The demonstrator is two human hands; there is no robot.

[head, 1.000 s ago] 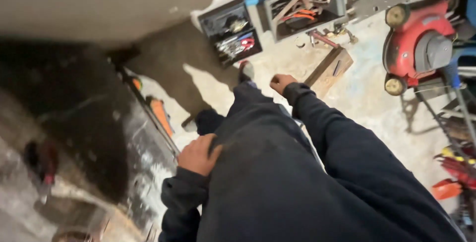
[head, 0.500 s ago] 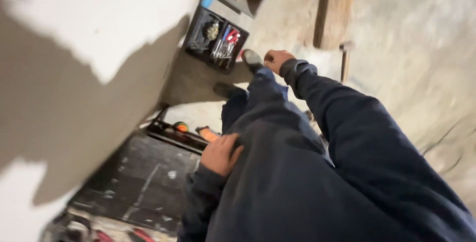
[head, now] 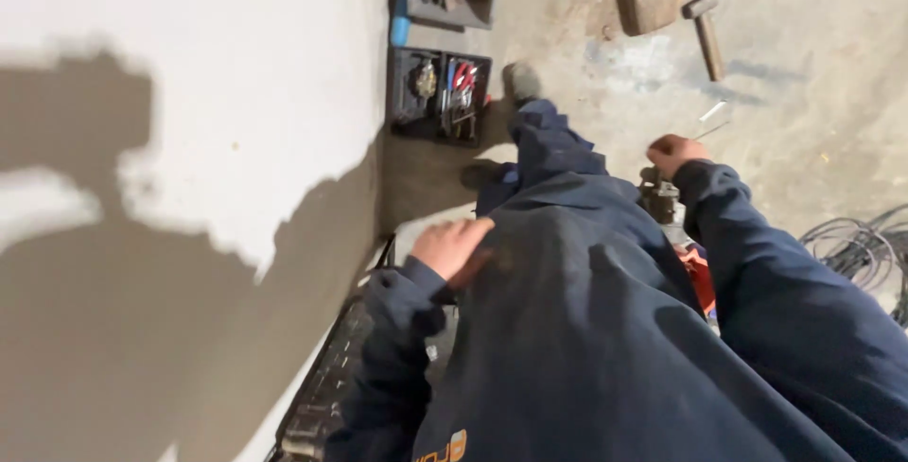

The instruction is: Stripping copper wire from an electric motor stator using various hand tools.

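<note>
The wall point(head: 189, 93) fills the view left of the fingers; a toolbox point(head: 440, 93) lies on the floor point(head: 804, 122) beyond them. Left hand point(head: 452, 246) rests flat on the hoodie point(head: 586, 330), holding nothing. Right hand point(head: 673, 152) hovers just above a dark metal part point(head: 659, 199); its grip cannot be told.

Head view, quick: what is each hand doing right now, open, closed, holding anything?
Left hand: pressed against the dark sweatshirt, holding nothing visible.
Right hand: closed, above a dark metal part; grip cannot be told.
</note>
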